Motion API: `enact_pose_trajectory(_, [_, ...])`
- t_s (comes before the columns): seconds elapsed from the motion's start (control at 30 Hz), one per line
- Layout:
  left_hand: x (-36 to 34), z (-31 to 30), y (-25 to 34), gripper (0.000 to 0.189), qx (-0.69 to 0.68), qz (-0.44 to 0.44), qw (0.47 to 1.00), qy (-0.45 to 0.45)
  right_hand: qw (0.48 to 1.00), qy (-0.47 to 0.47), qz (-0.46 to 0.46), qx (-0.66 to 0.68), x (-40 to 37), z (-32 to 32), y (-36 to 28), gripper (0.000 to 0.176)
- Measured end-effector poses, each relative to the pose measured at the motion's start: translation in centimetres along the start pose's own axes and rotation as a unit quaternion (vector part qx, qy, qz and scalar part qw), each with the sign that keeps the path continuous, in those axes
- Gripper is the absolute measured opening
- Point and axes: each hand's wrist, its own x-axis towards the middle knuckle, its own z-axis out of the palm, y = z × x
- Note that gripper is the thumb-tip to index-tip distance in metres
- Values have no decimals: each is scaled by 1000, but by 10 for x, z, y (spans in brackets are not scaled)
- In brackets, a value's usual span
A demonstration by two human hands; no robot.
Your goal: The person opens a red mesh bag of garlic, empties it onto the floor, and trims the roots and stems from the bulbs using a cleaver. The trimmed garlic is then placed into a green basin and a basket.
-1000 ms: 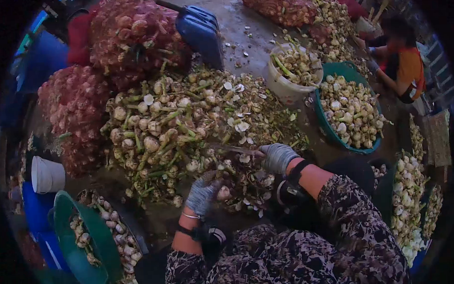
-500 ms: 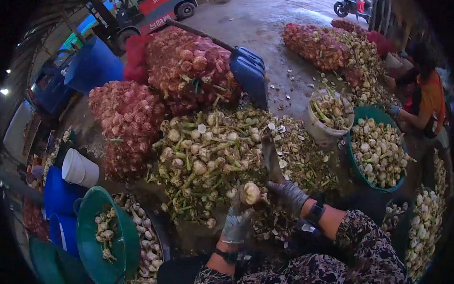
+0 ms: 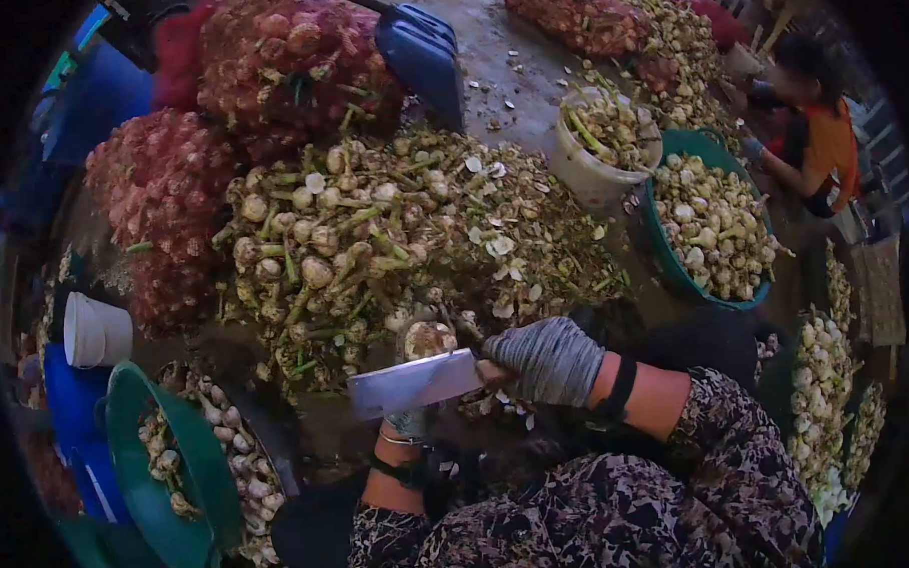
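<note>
My right hand [image 3: 552,359], in a grey glove, is closed round the wooden handle of a cleaver [image 3: 415,383]. Its broad blade points left and lies across the near side of a garlic bulb [image 3: 428,338], whose cut-looking brownish face shows above the blade. Behind the blade, my left hand [image 3: 409,423] holds that bulb from below; its fingers are mostly hidden. Just beyond both hands spreads a heap of garlic with stalks [image 3: 338,233], with peelings and trimmed bits on its right side.
Red net sacks of garlic [image 3: 166,199] stand behind the heap, beside a dark blue scoop [image 3: 422,60]. Right are a white bucket [image 3: 606,184] and a green tub of bulbs [image 3: 663,247]; a co-worker [image 3: 830,141] sits beyond. Left is a green basin [image 3: 207,493].
The cleaver has swung from pointing away to lying sideways across the bulb, as my right hand came left and nearer. The whole view has tilted down and shifted right.
</note>
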Motion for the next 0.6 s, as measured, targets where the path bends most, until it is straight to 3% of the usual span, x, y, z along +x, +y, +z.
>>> enact_pose_trajectory(0.17, [-5, 7, 4, 38, -50, 19, 998, 13, 999, -34, -28, -23, 1, -3, -2, 18])
enact_pose_trajectory(0.43, [-2, -8, -28, 43, 178, 62, 982, 25, 999, -22, -2, -42, 14, 21, 28, 20])
enact_pose_trajectory(0.5, [0, -2, -17, 43, 212, 72, 974, 25, 998, -9, -15, -53, 19, 28, 37, 20])
enact_pose_trajectory(0.6, [-9, 23, 31, 40, 218, 99, 964, 120, 995, -18, 9, -93, 23, 38, 49, 24])
